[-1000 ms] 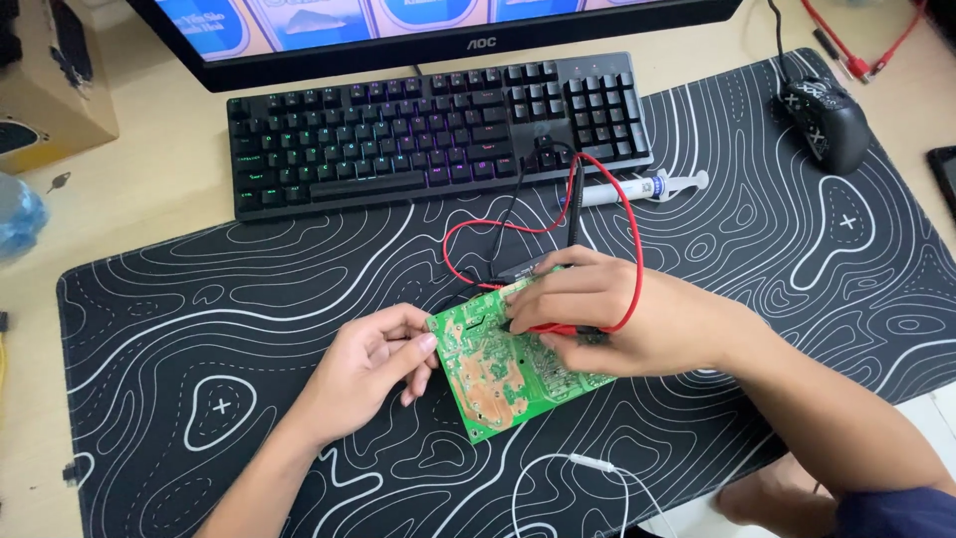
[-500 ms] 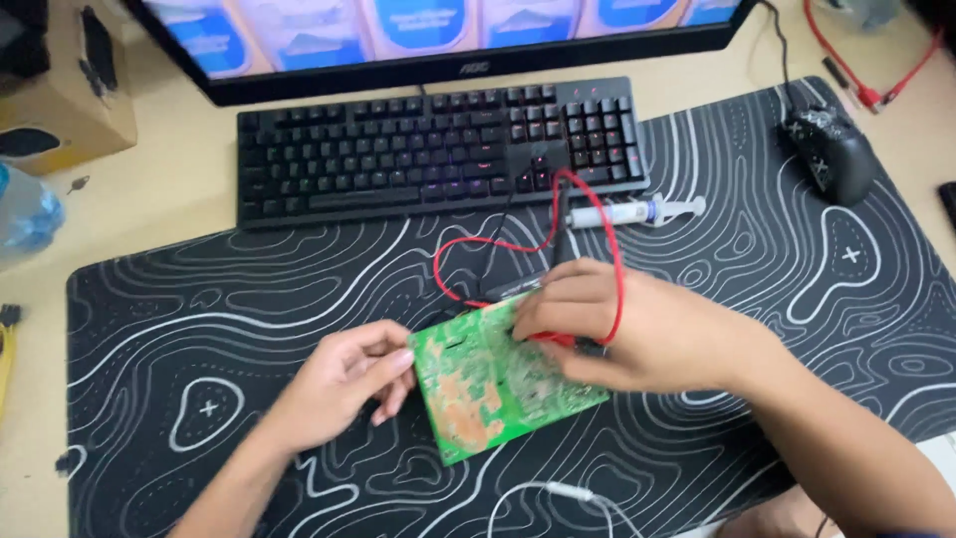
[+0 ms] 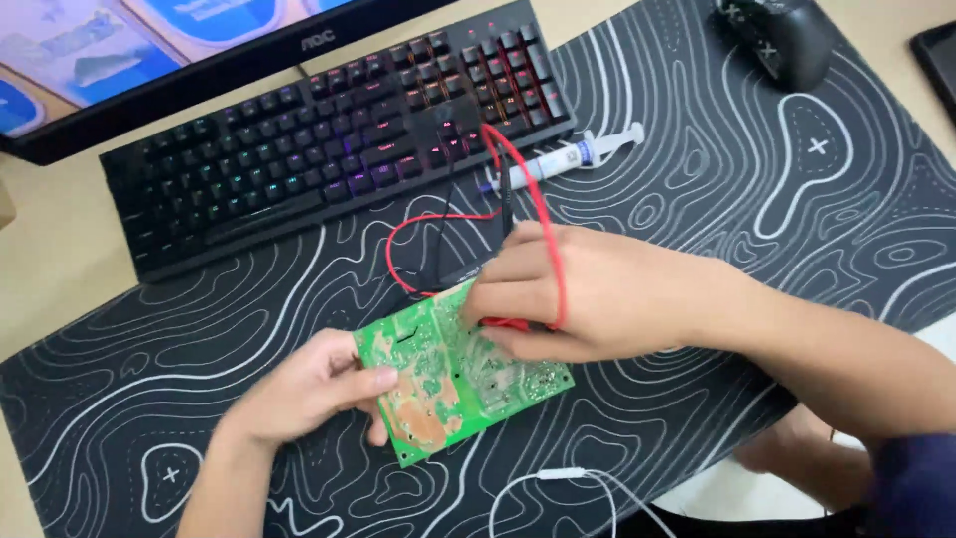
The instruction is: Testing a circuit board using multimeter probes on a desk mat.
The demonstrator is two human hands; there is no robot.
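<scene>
Green circuit board (image 3: pixel 458 374) lies below the keyboard (image 3: pixel 329 149), long axis slanting lower-left to upper-right. Our left hand (image 3: pixel 309 389) pinches its left edge; our right hand (image 3: pixel 588 294) clasps red probes (image 3: pixel 513 324) on it.

The right hand (image 3: pixel 588 294) covers the upper right part of the green circuit board (image 3: pixel 458 374), so whatever its fingers pinch there, and where the red wire (image 3: pixel 543 214) ends, cannot be told. The board's tiny solder points and traces are too small to make out. The left hand (image 3: pixel 304 389) hides the board's left edge beneath its thumb. The monitor (image 3: pixel 199 60) is cut off by the top and left edges, its screen blurred. The black game controller (image 3: pixel 782 35) runs off the top edge, and a dark flat device (image 3: pixel 938 60) off the right edge. The white cable (image 3: pixel 563 478) leaves at the bottom edge, its ends unseen.
</scene>
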